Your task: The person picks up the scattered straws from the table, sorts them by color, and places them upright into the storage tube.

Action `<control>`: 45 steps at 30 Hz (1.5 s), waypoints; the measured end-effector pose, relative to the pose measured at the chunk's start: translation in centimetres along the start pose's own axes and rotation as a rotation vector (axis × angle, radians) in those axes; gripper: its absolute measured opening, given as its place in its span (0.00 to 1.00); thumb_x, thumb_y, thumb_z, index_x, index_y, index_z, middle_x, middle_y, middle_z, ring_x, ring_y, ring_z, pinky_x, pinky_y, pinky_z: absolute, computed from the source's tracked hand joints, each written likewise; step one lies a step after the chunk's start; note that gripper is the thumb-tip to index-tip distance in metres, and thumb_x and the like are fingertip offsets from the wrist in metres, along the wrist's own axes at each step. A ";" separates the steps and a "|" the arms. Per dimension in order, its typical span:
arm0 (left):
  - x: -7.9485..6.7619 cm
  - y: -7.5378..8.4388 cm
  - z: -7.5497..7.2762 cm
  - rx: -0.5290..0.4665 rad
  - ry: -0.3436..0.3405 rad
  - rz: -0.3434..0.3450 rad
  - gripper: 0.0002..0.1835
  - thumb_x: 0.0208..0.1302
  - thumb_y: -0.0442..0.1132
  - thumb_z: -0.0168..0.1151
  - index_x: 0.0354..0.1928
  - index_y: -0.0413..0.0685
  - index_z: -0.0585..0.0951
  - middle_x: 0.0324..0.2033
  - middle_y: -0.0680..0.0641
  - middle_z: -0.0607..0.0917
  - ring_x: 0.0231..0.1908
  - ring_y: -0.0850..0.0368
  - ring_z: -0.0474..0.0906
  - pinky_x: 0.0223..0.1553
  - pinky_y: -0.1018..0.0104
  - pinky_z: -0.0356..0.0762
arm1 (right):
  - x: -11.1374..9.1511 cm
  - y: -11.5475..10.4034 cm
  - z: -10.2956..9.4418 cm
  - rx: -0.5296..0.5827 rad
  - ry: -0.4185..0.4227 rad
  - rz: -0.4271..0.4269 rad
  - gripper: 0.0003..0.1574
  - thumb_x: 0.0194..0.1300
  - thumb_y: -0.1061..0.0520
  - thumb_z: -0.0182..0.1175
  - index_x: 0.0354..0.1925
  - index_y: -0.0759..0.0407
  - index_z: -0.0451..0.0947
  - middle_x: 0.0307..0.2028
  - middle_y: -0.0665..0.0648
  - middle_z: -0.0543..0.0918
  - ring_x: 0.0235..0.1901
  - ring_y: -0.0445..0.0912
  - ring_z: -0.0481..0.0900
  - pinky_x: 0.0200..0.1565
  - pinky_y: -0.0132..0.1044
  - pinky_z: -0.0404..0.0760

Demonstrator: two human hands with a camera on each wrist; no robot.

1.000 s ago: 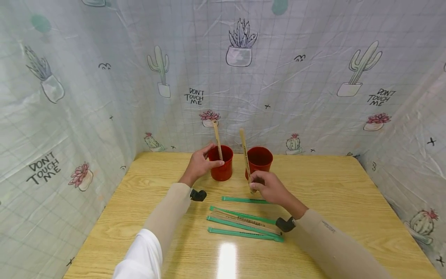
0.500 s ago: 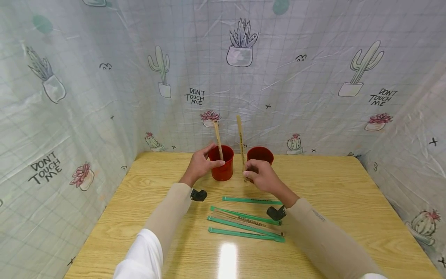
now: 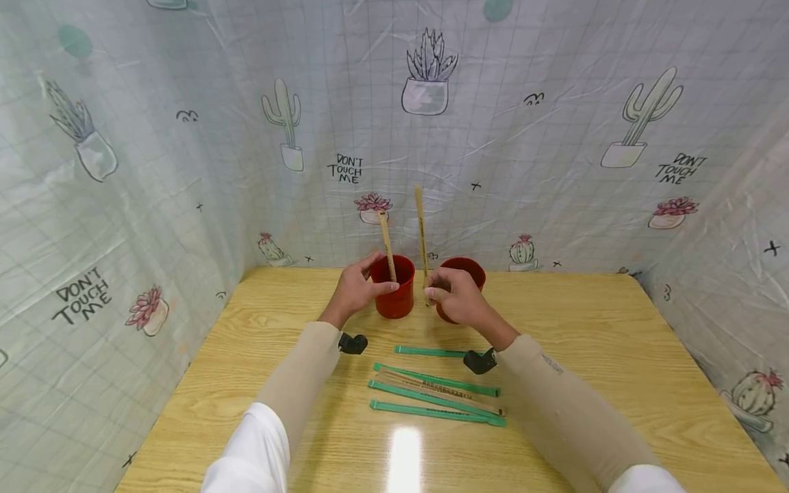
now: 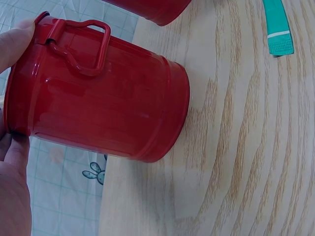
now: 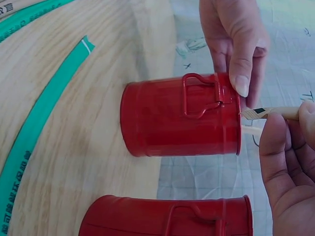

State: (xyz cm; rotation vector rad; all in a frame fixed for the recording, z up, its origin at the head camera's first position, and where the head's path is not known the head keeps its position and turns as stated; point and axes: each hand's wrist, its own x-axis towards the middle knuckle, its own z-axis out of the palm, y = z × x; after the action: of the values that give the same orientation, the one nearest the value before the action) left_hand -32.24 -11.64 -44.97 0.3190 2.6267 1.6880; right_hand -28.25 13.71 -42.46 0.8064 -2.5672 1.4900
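Observation:
My left hand [image 3: 354, 291] holds a small red metal bucket [image 4: 108, 88] by its rim, thumb on the near side. The bucket stands upright on the table, a wire handle on its side. A tan paper-wrapped stick [image 3: 387, 239] leans inside it, its upper part above the rim. My right hand [image 3: 456, 294] pinches another tan paper-wrapped stick [image 3: 422, 233] near its lower end, nearly upright. In the right wrist view, the lower tip of this stick is right at the bucket's rim. Behind my right hand stands a second red bucket [image 5: 167, 219], partly hidden by it in the head view.
Several green paper-wrapped strips [image 3: 437, 412] lie on the wooden table [image 3: 585, 370] in front of the buckets, with tan wrapped sticks [image 3: 456, 394] among them. A cactus-print curtain [image 3: 345, 103] surrounds the table at the back and sides.
My right hand has moved left and away from me, carrying the tan stick past the right bucket toward the left one; the stick is more upright. My left hand keeps its hold.

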 end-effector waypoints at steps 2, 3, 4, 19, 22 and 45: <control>0.0 0.0 0.0 0.005 0.001 0.000 0.48 0.63 0.46 0.77 0.81 0.46 0.62 0.79 0.47 0.67 0.80 0.45 0.61 0.76 0.51 0.68 | 0.2 -0.1 0.0 -0.006 0.001 -0.005 0.04 0.73 0.66 0.62 0.37 0.65 0.80 0.30 0.62 0.84 0.32 0.58 0.82 0.39 0.37 0.83; 0.1 0.0 -0.1 0.006 0.000 0.001 0.48 0.63 0.46 0.77 0.81 0.46 0.62 0.79 0.47 0.66 0.80 0.45 0.61 0.76 0.51 0.68 | 0.4 -0.2 -0.1 -0.003 0.002 -0.002 0.04 0.73 0.66 0.62 0.37 0.64 0.80 0.30 0.62 0.84 0.33 0.59 0.83 0.39 0.38 0.83; 0.1 0.1 -0.1 0.004 0.000 0.001 0.48 0.63 0.46 0.77 0.81 0.46 0.63 0.79 0.47 0.66 0.80 0.46 0.61 0.77 0.51 0.67 | 0.5 -0.2 0.0 -0.006 0.003 -0.001 0.04 0.73 0.66 0.62 0.37 0.64 0.80 0.30 0.62 0.84 0.33 0.59 0.83 0.40 0.38 0.83; 0.2 0.0 0.0 -0.021 -0.003 0.024 0.47 0.64 0.43 0.76 0.80 0.43 0.63 0.79 0.45 0.66 0.79 0.44 0.62 0.76 0.49 0.68 | 3.5 -0.9 0.5 0.031 0.018 0.056 0.04 0.75 0.63 0.60 0.40 0.63 0.81 0.35 0.64 0.85 0.34 0.50 0.81 0.36 0.38 0.80; 0.3 0.0 0.0 -0.017 -0.004 0.028 0.47 0.64 0.43 0.75 0.80 0.43 0.62 0.80 0.46 0.65 0.80 0.44 0.61 0.77 0.49 0.67 | 4.4 -1.4 0.5 0.029 0.030 0.083 0.05 0.75 0.62 0.61 0.40 0.63 0.80 0.36 0.65 0.85 0.36 0.55 0.82 0.35 0.38 0.78; 0.4 -0.1 0.0 0.012 0.011 0.033 0.46 0.64 0.43 0.76 0.79 0.43 0.64 0.79 0.45 0.67 0.79 0.46 0.62 0.78 0.50 0.65 | 7.4 -0.9 2.4 -0.044 0.122 0.194 0.20 0.74 0.58 0.64 0.59 0.67 0.80 0.49 0.65 0.87 0.49 0.57 0.85 0.53 0.49 0.88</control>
State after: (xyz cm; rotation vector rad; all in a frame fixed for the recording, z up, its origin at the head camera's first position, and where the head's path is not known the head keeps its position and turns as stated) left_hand -32.62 -11.56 -44.99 0.3565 2.6555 1.6892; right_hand -33.72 8.36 -40.78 0.4568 -2.6394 1.4743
